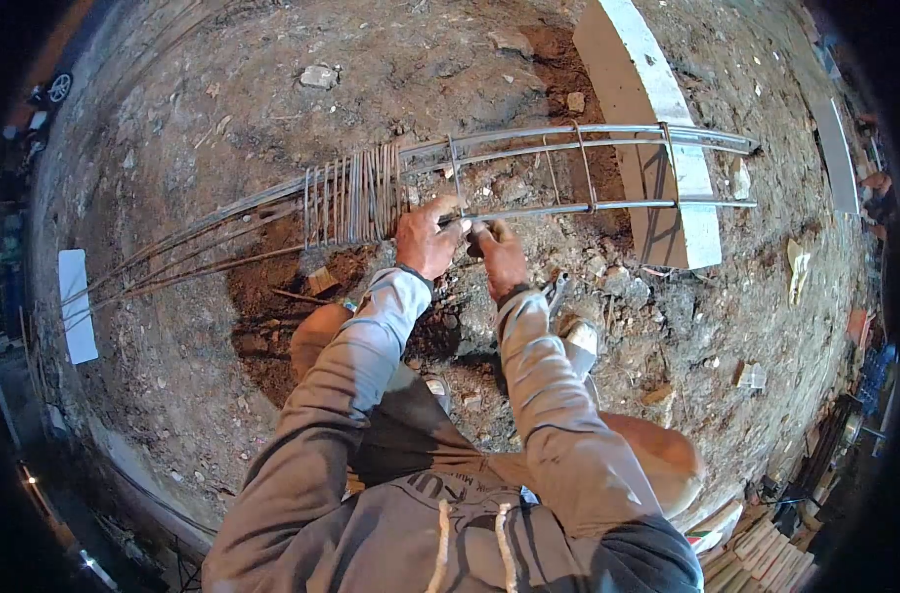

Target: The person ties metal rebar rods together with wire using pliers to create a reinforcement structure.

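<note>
A long cage of steel reinforcing bars (pixel 529 212) spans the view from left to right. Square wire stirrups (pixel 586 168) are spaced along its right part, and a dense bunch of stirrups (pixel 356 198) sits at its middle. My left hand (pixel 429 239) is closed at the near bar, right of the bunch, where one stirrup (pixel 456 168) meets it. Close beside it, my right hand (pixel 501 259) is pinched at the same bar; what lies between its fingertips is hidden. A metal hand tool (pixel 557 293), partly hidden, shows beside my right wrist.
A pale block (pixel 657 128) stands under the cage's right end, and a white slab (pixel 77 306) lies under the far-left bar ends. Rough ground with stones (pixel 319 77) surrounds my feet. Stacked wood strips (pixel 766 558) are at the lower right.
</note>
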Action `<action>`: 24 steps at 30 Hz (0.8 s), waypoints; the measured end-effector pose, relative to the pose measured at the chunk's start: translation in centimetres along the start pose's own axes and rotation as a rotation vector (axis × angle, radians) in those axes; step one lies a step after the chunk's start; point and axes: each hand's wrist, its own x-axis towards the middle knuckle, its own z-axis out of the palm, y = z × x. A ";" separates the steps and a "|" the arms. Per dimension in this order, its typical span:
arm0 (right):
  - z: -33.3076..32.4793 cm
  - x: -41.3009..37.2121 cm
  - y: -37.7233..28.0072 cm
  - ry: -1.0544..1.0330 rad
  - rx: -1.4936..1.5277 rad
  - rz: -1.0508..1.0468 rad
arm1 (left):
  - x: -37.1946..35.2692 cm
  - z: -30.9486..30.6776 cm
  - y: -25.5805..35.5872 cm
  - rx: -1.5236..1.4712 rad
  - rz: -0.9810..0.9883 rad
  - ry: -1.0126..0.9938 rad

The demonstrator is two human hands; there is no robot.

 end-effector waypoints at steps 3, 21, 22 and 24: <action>1.0 -2.2 0.1 0.235 0.195 -0.039 | 0.2 0.1 -0.2 -0.008 0.011 0.012; 2.3 -2.4 -2.7 0.324 -0.731 -0.404 | 0.6 -0.4 0.2 0.021 -0.046 -0.021; 2.4 -2.4 -2.8 0.339 -0.843 -0.449 | 0.7 -0.4 0.1 0.018 -0.043 -0.019; 2.8 -2.6 -3.4 0.353 -0.820 -0.524 | 0.7 -0.5 -0.3 -0.056 0.089 -0.001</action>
